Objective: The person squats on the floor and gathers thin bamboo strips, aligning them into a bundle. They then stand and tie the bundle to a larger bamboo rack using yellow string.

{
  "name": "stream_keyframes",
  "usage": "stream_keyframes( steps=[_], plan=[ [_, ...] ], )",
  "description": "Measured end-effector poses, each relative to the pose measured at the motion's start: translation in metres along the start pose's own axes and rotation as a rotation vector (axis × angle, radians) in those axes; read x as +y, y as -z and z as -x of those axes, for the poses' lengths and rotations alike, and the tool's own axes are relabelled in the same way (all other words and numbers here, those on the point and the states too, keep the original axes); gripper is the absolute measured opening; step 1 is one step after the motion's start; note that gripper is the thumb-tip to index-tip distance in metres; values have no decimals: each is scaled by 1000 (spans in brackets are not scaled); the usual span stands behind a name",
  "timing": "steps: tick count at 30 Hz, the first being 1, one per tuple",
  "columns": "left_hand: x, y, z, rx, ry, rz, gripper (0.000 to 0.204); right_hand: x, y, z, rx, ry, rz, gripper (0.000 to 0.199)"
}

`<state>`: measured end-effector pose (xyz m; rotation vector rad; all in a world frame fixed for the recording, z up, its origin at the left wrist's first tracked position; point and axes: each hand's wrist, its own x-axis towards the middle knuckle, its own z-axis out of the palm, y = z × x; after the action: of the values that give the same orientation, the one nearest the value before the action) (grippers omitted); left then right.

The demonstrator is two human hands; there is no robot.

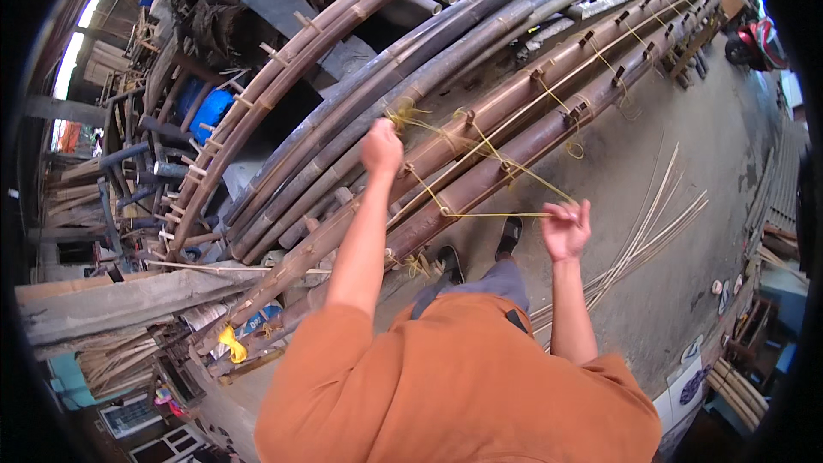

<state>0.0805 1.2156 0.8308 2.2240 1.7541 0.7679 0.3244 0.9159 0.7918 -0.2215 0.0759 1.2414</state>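
Two long brown bamboo poles, a near one [471, 187] and a far one [506, 101], lie side by side and slant from lower left to upper right. Dark short pegs [537, 75] stick out along them, and thin yellow string crosses between the two. Over the far pole, my left hand [381, 150] is closed on a tangled bundle of yellow string [405, 113]. My right hand [567, 230], to the right of the near pole, pinches the yellow string [493, 215]. One strand runs taut from a peg to these fingers; another slants down to them from the poles.
Several dark bamboo poles [411, 77] lie beyond. A curved bamboo frame with rungs [257, 107] stands at the left. Thin bamboo strips [639, 244] lie on the concrete floor to the right. A concrete beam [129, 300] and a yellow bag [231, 343] are at lower left.
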Motion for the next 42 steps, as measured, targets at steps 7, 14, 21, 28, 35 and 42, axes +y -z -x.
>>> stream_keyframes(
  steps=[7, 14, 21, 28, 35, 42],
  plan=[
    [-57, 37, -9, -283, 115, 69, 47, 108, 94, 60, 633, -406, 125, 49],
    [-101, 132, 116, -569, -9, -35, 27, 234, -26, 43, 217, -935, 190, 45],
    [-112, 86, 201, -107, -332, 515, 31, 316, -148, 15, -443, 41, 1376, 27],
    [-95, 102, 174, -303, -114, 423, 24, 315, -120, -95, -723, 403, 2526, 55],
    [-115, 92, 175, -359, 19, 418, 23, 236, -221, 16, -671, -623, 1289, 44],
    [-124, 81, 178, -275, -216, 304, 19, 254, -235, -12, -168, -463, 595, 36]
  ],
)
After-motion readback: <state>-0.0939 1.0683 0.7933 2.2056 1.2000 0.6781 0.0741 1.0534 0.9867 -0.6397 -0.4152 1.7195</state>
